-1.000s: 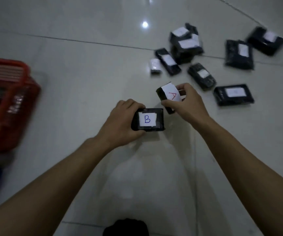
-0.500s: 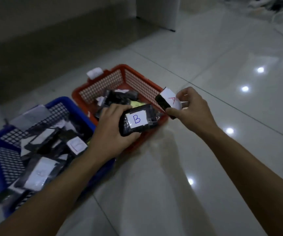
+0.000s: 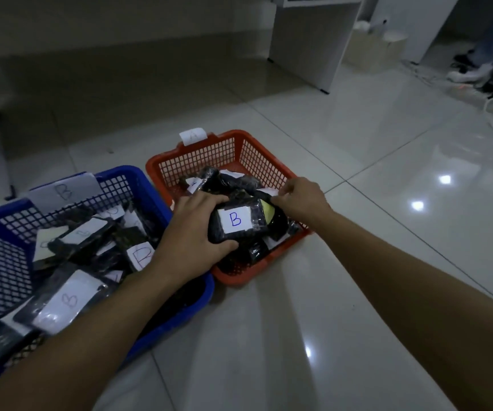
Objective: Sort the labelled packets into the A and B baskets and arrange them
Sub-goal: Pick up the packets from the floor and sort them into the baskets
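1 head view only, looking forward and down from above the floor (image 3: 357,292). both forearms reach in from the bottom edge. the blue basket (image 3: 138,179) and red basket (image 3: 180,161) sit close below, left of centre; a far wall spans the top.

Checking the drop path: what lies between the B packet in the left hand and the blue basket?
In the head view, only the left hand itself lies between the B packet and the blue basket.

"B" on held packet (image 3: 236,223), blue basket's tag (image 3: 64,191), packets inside (image 3: 70,301)
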Motion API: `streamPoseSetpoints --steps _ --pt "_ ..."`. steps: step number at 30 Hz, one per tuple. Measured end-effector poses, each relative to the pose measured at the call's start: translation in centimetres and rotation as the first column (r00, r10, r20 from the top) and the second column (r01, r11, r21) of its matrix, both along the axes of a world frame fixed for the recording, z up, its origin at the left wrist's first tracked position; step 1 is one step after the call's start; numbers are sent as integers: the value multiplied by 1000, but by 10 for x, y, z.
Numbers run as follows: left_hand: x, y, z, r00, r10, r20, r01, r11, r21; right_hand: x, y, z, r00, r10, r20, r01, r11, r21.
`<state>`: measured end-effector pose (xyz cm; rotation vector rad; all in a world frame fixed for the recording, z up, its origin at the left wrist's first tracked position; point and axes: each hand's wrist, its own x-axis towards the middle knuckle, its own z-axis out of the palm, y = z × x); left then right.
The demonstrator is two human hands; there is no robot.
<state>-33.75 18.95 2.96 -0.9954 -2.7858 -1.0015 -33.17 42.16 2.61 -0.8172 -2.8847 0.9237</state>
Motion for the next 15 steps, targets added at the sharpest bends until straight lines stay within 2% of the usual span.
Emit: streamPoseSetpoints --steps 2,4,9,11,15 --pt "4 -13 4 1000 15 3 -15 1000 13 7 -9 8 998 13 -53 -10 999 53" --pt "6 -33 12 999 37 -11 -36 999 9 15 -26 17 982 57 -178 -45 997 69" --pt "2 -93 31 984 161 -71 -165 985 -43 20 -101 33 867 327 -375 -306 945 116" --pt "-1 -117 32 973 207 -106 -216 973 -84 17 -133 29 823 398 -405 -385 915 117" --pt "0 -155 27 934 345 -95 -358 911 -204 16 -181 19 808 438 -393 -430 896 115"
